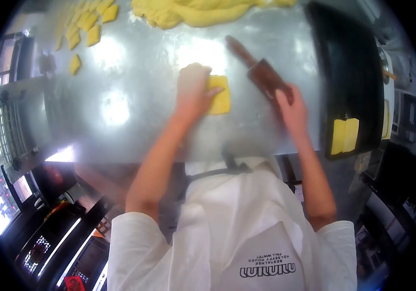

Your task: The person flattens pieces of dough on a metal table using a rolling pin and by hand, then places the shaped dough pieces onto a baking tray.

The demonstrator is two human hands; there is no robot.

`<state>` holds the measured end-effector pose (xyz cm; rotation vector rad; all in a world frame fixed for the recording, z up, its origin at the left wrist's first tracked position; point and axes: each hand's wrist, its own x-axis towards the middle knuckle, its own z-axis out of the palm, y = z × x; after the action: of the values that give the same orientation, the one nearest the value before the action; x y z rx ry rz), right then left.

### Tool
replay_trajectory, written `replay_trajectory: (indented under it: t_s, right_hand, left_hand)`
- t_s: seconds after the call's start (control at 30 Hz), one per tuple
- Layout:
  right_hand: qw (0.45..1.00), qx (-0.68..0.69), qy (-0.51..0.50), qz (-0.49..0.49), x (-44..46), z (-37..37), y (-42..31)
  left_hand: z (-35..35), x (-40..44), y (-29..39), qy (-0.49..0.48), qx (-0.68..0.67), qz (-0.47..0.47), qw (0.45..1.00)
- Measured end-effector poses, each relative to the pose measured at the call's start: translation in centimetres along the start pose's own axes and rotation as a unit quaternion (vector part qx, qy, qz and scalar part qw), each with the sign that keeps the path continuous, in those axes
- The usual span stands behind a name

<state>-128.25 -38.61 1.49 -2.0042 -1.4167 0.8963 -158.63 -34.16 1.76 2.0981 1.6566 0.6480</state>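
Note:
A flat yellow piece of dough point(221, 101) lies on the metal table in front of me. My left hand point(195, 89) is on its left edge, the thumb lying over the dough and the other fingers curled together. To the right, my right hand point(291, 107) grips the near end of a dark brown rolling pin point(266, 78). The pin slants away to the upper left, its far handle pointing toward the back of the table. It is apart from the dough piece.
A big mass of yellow dough point(193, 13) lies at the table's far edge. Several small dough pieces point(93, 35) are scattered at the far left. Along the right side stands a black tray point(351, 77), with flat yellow dough sheets point(345, 135) at its near end.

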Motion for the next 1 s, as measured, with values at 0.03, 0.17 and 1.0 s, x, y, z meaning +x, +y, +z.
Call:
replay_trajectory:
  t_s: [0.03,0.17,1.0]
  right_hand:
    - [1.000,0.002,0.011,-0.006,-0.1,0.2,-0.1]
    - [0.998,-0.009,0.041,-0.040,-0.4,0.7,-0.3]
    - [0.990,-0.070,-0.066,-0.107,2.8,1.4,-4.4]
  left_hand:
    - [-0.1,0.3,-0.3,-0.024,-0.008,0.003,1.000]
    - [-0.6,1.2,-0.6,-0.095,-0.026,-0.017,0.995]
    - [1.7,-3.1,2.7,0.101,-0.116,-0.101,0.983]
